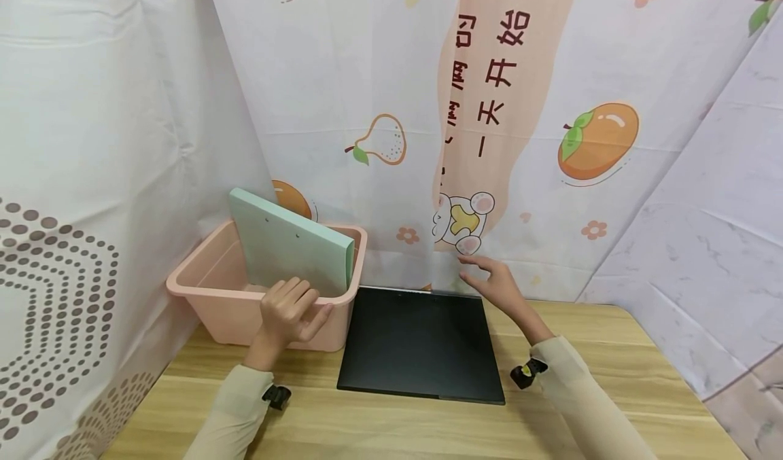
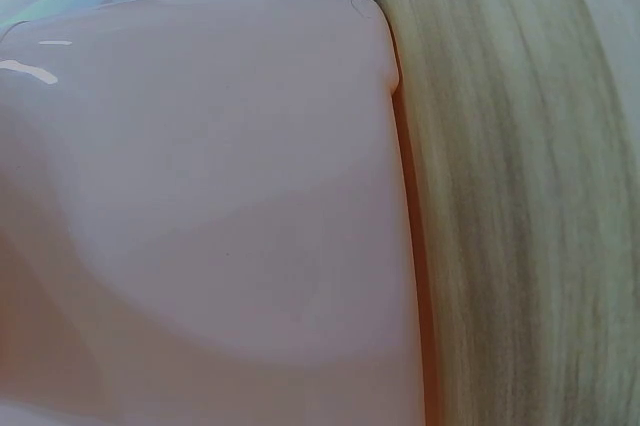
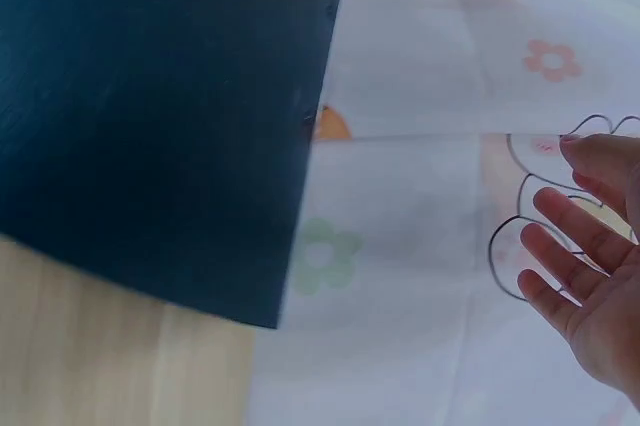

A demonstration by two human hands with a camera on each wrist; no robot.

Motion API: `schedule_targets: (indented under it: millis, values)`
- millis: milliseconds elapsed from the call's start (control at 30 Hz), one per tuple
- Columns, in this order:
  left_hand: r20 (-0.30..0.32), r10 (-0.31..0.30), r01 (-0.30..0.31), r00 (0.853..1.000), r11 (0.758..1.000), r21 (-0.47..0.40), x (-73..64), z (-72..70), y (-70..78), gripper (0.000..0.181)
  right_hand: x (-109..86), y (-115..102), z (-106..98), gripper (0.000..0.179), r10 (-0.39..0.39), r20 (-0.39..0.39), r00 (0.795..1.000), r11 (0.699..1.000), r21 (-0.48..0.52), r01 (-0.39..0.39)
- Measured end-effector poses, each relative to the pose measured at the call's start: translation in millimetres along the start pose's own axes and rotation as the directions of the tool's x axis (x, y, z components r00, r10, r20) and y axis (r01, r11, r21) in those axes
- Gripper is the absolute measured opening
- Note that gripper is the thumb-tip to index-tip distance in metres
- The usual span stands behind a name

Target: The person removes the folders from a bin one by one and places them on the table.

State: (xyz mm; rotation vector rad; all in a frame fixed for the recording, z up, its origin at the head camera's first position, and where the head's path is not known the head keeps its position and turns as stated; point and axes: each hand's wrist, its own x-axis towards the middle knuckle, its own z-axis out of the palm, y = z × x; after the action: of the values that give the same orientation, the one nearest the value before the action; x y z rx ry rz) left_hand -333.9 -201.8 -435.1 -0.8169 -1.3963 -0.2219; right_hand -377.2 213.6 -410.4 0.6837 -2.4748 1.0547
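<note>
A pink plastic bin [image 1: 208,297] stands at the back left of the table, and my left hand [image 1: 287,310] grips its front rim, with the fingers over the edge and the thumb outside. Its smooth outer wall [image 2: 230,176] fills most of the left wrist view. Inside the bin a mint-green file folder [image 1: 287,242] leans upright, rising above the rim. To the bin's right a flat, black, folder-like rectangle [image 1: 422,344] lies on the table. My right hand [image 1: 495,287] hovers past its back right corner, holding nothing, fingers spread and slightly bent in the right wrist view.
The wood-grain table [image 1: 306,426] runs up to a white fruit-print curtain [image 1: 379,59] at the back. A pale cloth [image 1: 98,140] hangs close along the left side, and another marbled covering [image 1: 703,242] bounds the right.
</note>
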Motion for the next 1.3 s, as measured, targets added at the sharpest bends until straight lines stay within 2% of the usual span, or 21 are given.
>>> schedule_targets:
  millis: [467, 600, 767, 1000, 1233, 1300]
  values:
    - [-0.007, 0.006, -0.006, 1.000, 1.000, 0.005, 1.2, -0.3, 0.1, 0.049, 11.3, -35.3, -5.1, 0.040, -0.044, -0.028, 0.999, 0.990, 0.132, 0.047]
    - [-0.006, 0.007, -0.007, 1.000, 1.000, 0.003, 0.4, 0.3, 0.0, 0.049, 14.7, -47.4, -6.3, 0.041, -0.044, -0.027, 0.999, 0.974, 0.222, 0.049]
    - [-0.010, 0.006, -0.006, 1.000, 1.000, -0.002, 0.0, 1.7, 0.5, 0.049, 20.2, -58.8, -7.0, 0.042, -0.012, -0.006, 1.000, 0.919, 0.393, 0.014]
    - [-0.013, 0.006, -0.006, 1.000, 1.000, -0.004, 0.6, 1.5, 0.5, 0.049, 27.7, -76.3, -5.1, 0.047, 0.037, 0.022, 0.999, 0.838, 0.543, -0.043]
    - [-0.021, 0.010, -0.010, 1.000, 1.000, -0.008, 3.0, 1.3, 1.1, 0.049, 34.4, -89.2, 2.1, 0.047, 0.032, 0.041, 0.999, 0.725, 0.687, -0.051]
    - [-0.022, 0.010, -0.010, 1.000, 1.000, -0.008, 3.8, 1.0, 1.3, 0.049, 36.3, -92.1, 4.5, 0.045, 0.029, 0.050, 0.998, 0.703, 0.709, -0.056]
